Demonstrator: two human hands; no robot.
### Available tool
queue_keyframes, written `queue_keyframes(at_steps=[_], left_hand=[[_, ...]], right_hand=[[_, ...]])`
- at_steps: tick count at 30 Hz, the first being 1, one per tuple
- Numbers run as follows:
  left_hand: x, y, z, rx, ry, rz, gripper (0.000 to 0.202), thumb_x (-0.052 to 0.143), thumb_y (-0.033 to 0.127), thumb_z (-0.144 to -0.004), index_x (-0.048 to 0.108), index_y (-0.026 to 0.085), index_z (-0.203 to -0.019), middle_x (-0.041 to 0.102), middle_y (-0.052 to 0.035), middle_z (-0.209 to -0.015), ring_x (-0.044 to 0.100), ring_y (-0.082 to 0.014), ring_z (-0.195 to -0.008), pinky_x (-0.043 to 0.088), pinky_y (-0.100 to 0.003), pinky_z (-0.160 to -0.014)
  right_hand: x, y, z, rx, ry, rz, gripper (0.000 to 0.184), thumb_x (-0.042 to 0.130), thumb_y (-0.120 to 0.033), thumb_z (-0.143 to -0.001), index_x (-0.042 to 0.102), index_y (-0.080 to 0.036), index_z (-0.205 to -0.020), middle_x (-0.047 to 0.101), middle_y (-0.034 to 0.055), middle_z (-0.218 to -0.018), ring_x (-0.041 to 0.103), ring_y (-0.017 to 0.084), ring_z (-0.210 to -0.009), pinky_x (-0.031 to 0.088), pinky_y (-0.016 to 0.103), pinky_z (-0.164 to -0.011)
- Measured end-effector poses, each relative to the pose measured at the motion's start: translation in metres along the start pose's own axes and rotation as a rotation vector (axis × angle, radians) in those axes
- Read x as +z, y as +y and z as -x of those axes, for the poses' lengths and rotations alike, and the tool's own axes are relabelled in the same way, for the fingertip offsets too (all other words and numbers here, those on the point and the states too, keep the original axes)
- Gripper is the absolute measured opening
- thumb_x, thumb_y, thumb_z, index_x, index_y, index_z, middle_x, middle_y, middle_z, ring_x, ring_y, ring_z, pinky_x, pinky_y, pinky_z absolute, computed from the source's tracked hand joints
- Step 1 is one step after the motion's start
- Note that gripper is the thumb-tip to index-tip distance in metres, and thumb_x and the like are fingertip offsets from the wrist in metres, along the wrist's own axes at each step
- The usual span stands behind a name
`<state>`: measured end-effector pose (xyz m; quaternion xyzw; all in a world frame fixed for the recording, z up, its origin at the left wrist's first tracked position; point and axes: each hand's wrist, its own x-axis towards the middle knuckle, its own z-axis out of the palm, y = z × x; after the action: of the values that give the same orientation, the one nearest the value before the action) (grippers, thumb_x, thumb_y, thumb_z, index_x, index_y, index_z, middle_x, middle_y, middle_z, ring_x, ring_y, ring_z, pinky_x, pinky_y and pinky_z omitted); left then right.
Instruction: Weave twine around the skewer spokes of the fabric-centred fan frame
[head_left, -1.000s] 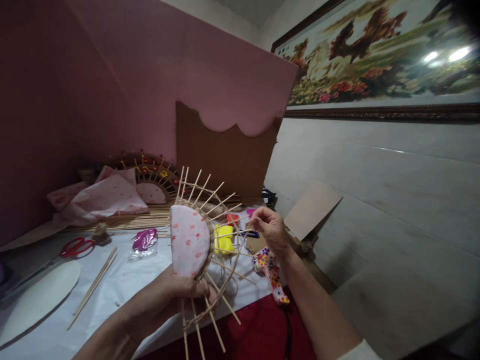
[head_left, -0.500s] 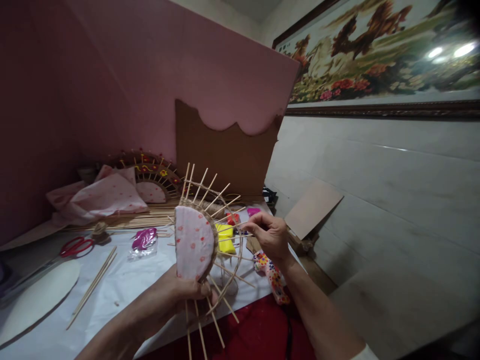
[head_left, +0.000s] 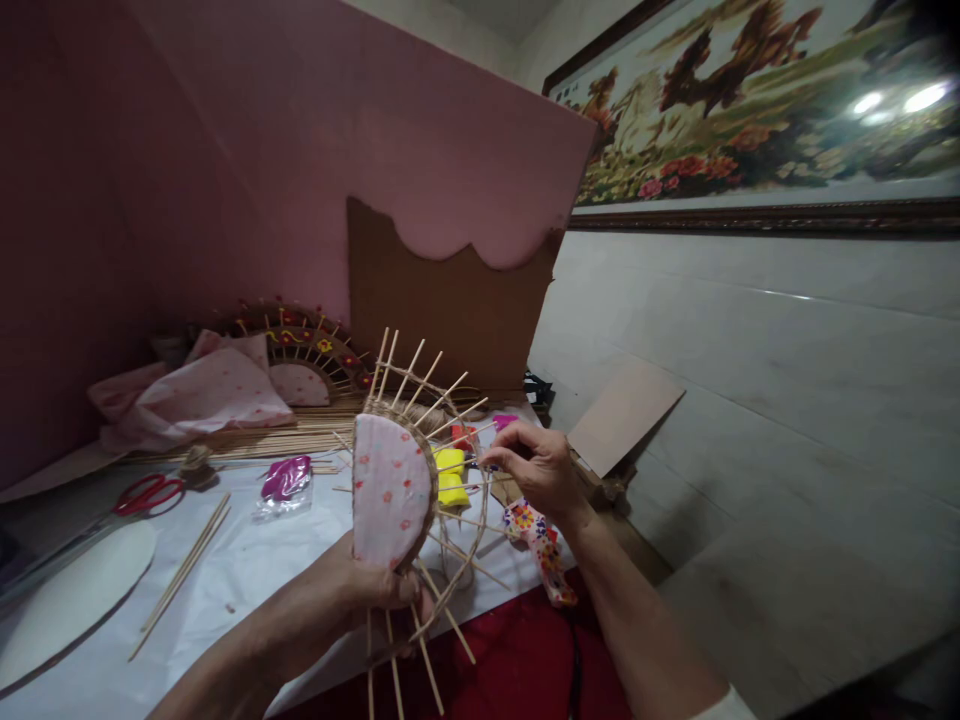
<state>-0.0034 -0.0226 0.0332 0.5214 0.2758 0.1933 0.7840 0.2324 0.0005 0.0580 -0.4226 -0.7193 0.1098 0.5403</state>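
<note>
A half-round fan frame [head_left: 388, 490], covered in pale pink flowered cloth with a twine-wrapped curved rim, stands on its side above the table. Thin wooden sticks [head_left: 450, 385] spread out from its curve. My left hand [head_left: 382, 590] is closed around its lower end, with the fingertips partly hidden behind the sticks. A loop of brown twine [head_left: 480, 530] runs across the sticks, some way out from the rim. At the right side of that loop, my right hand [head_left: 536, 465] pinches the twine close to a stick, thumb and forefinger together.
Red-handled scissors [head_left: 150, 494], loose sticks [head_left: 180, 575], a white oval board [head_left: 79, 600] and a bagged purple packet [head_left: 285, 480] lie on the left. A yellow packet [head_left: 451, 477] sits behind the frame. Folded cloth [head_left: 199, 400] and a decorated fan [head_left: 300, 345] are at the back.
The fan frame has tilted slightly, its upper sticks shifting a little right. My right hand's fingertips have moved from a stick's end onto the twine just below.
</note>
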Motion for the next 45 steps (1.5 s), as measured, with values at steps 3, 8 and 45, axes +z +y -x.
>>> queue_keyframes(at_steps=[3,8,45], left_hand=[[-0.002,0.001,0.001,-0.017,-0.023,0.023,0.012,0.063,0.015,-0.064,0.070,0.008,-0.072,0.067,-0.0120,-0.070,0.058,-0.0182,-0.057,0.047,-0.030,-0.057],[-0.003,-0.001,0.001,-0.013,-0.069,0.045,0.013,0.062,0.013,-0.063,0.069,0.010,-0.072,0.069,-0.0129,-0.072,0.059,-0.0185,-0.056,0.047,-0.029,-0.053],[0.005,-0.004,0.009,0.087,-0.139,0.167,0.021,0.061,0.024,-0.064,0.071,0.007,-0.071,0.065,-0.0114,-0.066,0.058,-0.0170,-0.057,0.045,-0.027,-0.056]], right_hand=[[-0.007,0.006,-0.005,0.075,-0.001,-0.050,0.022,0.072,-0.030,-0.066,0.058,-0.016,-0.057,0.052,-0.0024,-0.055,0.042,0.008,-0.050,0.032,0.021,-0.047],[-0.015,0.014,-0.011,0.221,-0.062,-0.244,0.024,0.072,-0.033,-0.062,0.056,-0.016,-0.055,0.050,-0.0035,-0.053,0.042,0.008,-0.050,0.034,0.021,-0.048],[0.025,0.009,0.005,0.407,-0.154,-0.861,0.023,0.070,-0.033,-0.066,0.055,-0.017,-0.071,0.036,-0.0079,-0.051,0.020,0.003,-0.040,0.015,0.018,-0.038]])
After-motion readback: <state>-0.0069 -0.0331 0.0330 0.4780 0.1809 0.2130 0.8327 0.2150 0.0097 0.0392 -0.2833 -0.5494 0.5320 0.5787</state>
